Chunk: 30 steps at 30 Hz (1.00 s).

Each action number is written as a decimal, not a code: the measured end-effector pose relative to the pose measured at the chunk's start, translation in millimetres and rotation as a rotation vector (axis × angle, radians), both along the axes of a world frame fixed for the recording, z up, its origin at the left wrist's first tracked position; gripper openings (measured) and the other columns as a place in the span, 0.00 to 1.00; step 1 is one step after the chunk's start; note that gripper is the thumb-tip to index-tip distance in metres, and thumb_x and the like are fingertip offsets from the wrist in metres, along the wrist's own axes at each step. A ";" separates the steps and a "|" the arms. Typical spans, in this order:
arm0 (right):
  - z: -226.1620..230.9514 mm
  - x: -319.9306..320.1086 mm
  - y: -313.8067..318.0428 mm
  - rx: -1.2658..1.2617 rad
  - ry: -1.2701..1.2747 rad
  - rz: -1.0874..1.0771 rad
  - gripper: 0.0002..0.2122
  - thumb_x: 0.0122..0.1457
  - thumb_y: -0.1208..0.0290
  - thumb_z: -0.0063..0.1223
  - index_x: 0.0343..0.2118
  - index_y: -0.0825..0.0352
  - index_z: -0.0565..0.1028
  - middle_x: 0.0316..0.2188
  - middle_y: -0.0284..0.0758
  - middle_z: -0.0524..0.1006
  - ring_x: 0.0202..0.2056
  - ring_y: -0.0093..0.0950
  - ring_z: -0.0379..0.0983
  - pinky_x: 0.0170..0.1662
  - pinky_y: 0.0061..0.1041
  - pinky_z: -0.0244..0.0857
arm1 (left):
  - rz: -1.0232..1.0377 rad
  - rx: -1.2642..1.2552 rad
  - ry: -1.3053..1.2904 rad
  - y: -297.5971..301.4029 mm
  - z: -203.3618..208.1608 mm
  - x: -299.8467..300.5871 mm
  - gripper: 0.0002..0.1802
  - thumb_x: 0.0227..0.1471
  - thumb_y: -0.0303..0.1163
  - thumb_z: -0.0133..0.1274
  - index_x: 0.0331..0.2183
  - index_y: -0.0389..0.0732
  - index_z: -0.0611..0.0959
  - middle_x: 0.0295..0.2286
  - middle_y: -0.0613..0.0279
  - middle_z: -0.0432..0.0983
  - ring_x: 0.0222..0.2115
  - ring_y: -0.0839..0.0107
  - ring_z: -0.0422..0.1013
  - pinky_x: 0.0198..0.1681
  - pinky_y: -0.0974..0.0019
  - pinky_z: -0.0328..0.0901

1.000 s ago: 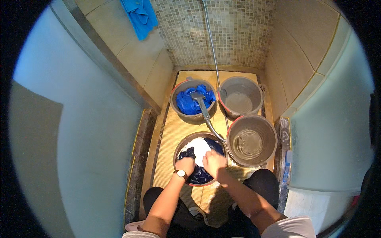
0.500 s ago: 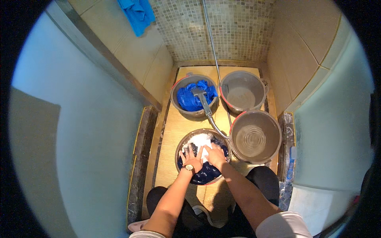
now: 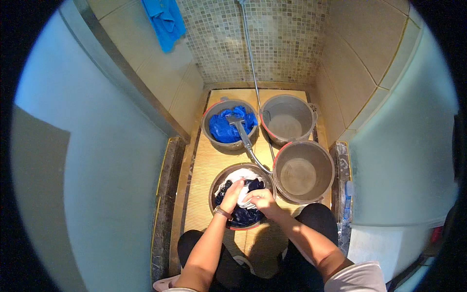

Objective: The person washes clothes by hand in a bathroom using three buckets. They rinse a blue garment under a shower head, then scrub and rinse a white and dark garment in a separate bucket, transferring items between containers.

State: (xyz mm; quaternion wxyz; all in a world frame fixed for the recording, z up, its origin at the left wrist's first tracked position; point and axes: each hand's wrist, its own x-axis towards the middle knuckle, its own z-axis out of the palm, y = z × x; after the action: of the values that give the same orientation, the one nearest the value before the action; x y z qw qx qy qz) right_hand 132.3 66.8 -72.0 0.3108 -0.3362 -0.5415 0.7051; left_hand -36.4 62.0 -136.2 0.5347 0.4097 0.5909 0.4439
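My left hand and my right hand are together over a round grey basin on the floor. Between them is a bunched white cloth. The right hand's fingers pinch it, while the left is turned on edge with its fingers together against the other side. Wet dark navy cloth fills the near part of the basin and shows beside the hands. More white cloth or suds lies along the far side; I cannot tell which. The left fingertips are partly hidden by the cloth.
Behind the basin, a bucket holds blue cloth, with a shower head lying across it. Its hose runs between the buckets. Two grey buckets, a far one and a near one, stand right. A blue brush rests on the right ledge.
Both hands have lifted from pressing flat on the cloths and come together, gathering the white cloth between them. The ripples in the near right bucket have faded. The view has shifted slightly.
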 end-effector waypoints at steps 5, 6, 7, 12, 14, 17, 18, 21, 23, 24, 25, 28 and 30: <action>-80.7 -18.9 -1.8 -0.204 -0.359 -0.732 0.13 0.53 0.64 0.45 0.35 0.70 0.69 0.24 0.32 0.71 0.30 0.24 0.65 0.34 0.23 0.60 | 0.100 0.027 0.113 0.5 14.1 36.5 0.20 0.53 0.38 0.43 0.17 0.34 0.74 0.12 0.66 0.64 0.15 0.80 0.56 0.19 0.70 0.56; -89.6 -19.3 8.5 -0.366 -0.174 -0.743 0.14 0.53 0.62 0.46 0.34 0.69 0.69 0.24 0.31 0.70 0.28 0.22 0.64 0.32 0.22 0.60 | 0.147 0.002 0.163 -4.5 27.3 52.3 0.19 0.52 0.38 0.45 0.17 0.35 0.73 0.11 0.61 0.65 0.14 0.75 0.60 0.19 0.67 0.57; -88.9 -25.0 20.2 -0.523 0.025 -0.737 0.14 0.53 0.60 0.47 0.33 0.68 0.69 0.23 0.31 0.70 0.25 0.21 0.64 0.29 0.20 0.61 | 0.119 0.215 0.342 -14.3 28.0 65.1 0.15 0.48 0.34 0.46 0.16 0.35 0.73 0.12 0.53 0.67 0.14 0.63 0.65 0.19 0.63 0.58; -95.0 -8.3 -5.9 -0.080 0.215 -0.198 0.09 0.55 0.66 0.45 0.31 0.67 0.72 0.29 0.33 0.73 0.30 0.23 0.69 0.34 0.22 0.64 | -0.068 0.296 0.737 -23.3 38.4 65.4 0.13 0.46 0.31 0.47 0.16 0.35 0.76 0.18 0.47 0.70 0.21 0.51 0.68 0.24 0.58 0.61; -53.1 -27.5 4.7 -0.462 0.056 -0.408 0.09 0.51 0.70 0.49 0.33 0.70 0.72 0.32 0.37 0.73 0.35 0.24 0.69 0.37 0.22 0.63 | 0.047 0.359 0.875 -4.6 25.1 35.5 0.16 0.48 0.35 0.46 0.15 0.36 0.75 0.17 0.50 0.69 0.22 0.53 0.66 0.28 0.57 0.60; -29.5 -31.8 16.2 -0.005 -0.317 -0.464 0.08 0.51 0.68 0.49 0.26 0.68 0.73 0.26 0.39 0.75 0.28 0.29 0.70 0.32 0.24 0.62 | 0.032 0.268 1.292 -0.7 31.2 23.8 0.17 0.48 0.40 0.46 0.19 0.37 0.75 0.22 0.54 0.69 0.30 0.57 0.64 0.36 0.55 0.56; -27.0 -25.4 17.6 0.151 -0.530 -0.437 0.08 0.49 0.66 0.51 0.25 0.66 0.73 0.25 0.39 0.73 0.29 0.33 0.70 0.32 0.25 0.63 | -0.036 0.128 1.386 -2.8 33.2 23.0 0.19 0.49 0.45 0.44 0.29 0.36 0.75 0.32 0.54 0.69 0.37 0.57 0.62 0.39 0.50 0.54; -41.0 -32.1 1.0 0.784 -0.900 -0.360 0.10 0.45 0.67 0.50 0.33 0.58 0.74 0.29 0.37 0.69 0.36 0.36 0.64 0.37 0.34 0.60 | -0.094 0.056 1.312 -26.0 -9.9 3.7 0.25 0.48 0.47 0.44 0.36 0.32 0.68 0.43 0.41 0.61 0.46 0.48 0.56 0.49 0.47 0.50; -71.4 -35.6 -9.7 0.800 -1.018 -0.225 0.16 0.46 0.65 0.48 0.40 0.56 0.72 0.35 0.39 0.70 0.38 0.37 0.63 0.38 0.37 0.58 | -0.252 -0.084 1.377 -30.3 -19.0 12.3 0.30 0.49 0.50 0.41 0.42 0.30 0.66 0.50 0.34 0.51 0.54 0.43 0.43 0.55 0.46 0.38; -91.2 -35.0 -12.5 0.818 -1.021 -0.215 0.15 0.47 0.64 0.46 0.40 0.55 0.72 0.33 0.39 0.71 0.38 0.38 0.64 0.38 0.36 0.58 | -0.291 -0.054 1.454 -31.4 -19.9 16.7 0.29 0.48 0.49 0.42 0.41 0.31 0.67 0.50 0.34 0.51 0.54 0.42 0.43 0.55 0.46 0.38; -102.4 -35.3 -12.0 0.846 -1.016 -0.203 0.15 0.48 0.63 0.44 0.40 0.55 0.72 0.31 0.39 0.72 0.37 0.38 0.64 0.39 0.36 0.57 | -0.319 -0.025 1.536 -30.9 -19.1 19.0 0.28 0.48 0.48 0.42 0.41 0.32 0.68 0.50 0.34 0.51 0.54 0.41 0.43 0.56 0.46 0.37; -106.3 -36.1 3.5 0.502 -0.911 0.034 0.13 0.51 0.63 0.40 0.37 0.60 0.73 0.30 0.43 0.74 0.34 0.41 0.70 0.40 0.39 0.61 | -0.288 -0.017 1.485 -25.0 -22.5 20.7 0.20 0.46 0.43 0.45 0.37 0.39 0.73 0.41 0.43 0.63 0.51 0.47 0.50 0.54 0.48 0.42; -106.8 -40.6 11.4 0.297 -0.803 -0.060 0.12 0.50 0.65 0.43 0.35 0.63 0.73 0.31 0.43 0.74 0.36 0.41 0.70 0.42 0.36 0.62 | -0.211 0.015 1.354 -19.4 -22.4 14.6 0.15 0.45 0.40 0.48 0.31 0.39 0.76 0.33 0.52 0.67 0.41 0.55 0.61 0.44 0.50 0.53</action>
State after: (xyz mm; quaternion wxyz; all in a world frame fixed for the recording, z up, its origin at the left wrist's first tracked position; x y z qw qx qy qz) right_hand 91.7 78.2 -178.8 0.1407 -0.5514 -0.7050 0.4232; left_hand -21.8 42.7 -158.6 0.0850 0.6561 0.7489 0.0393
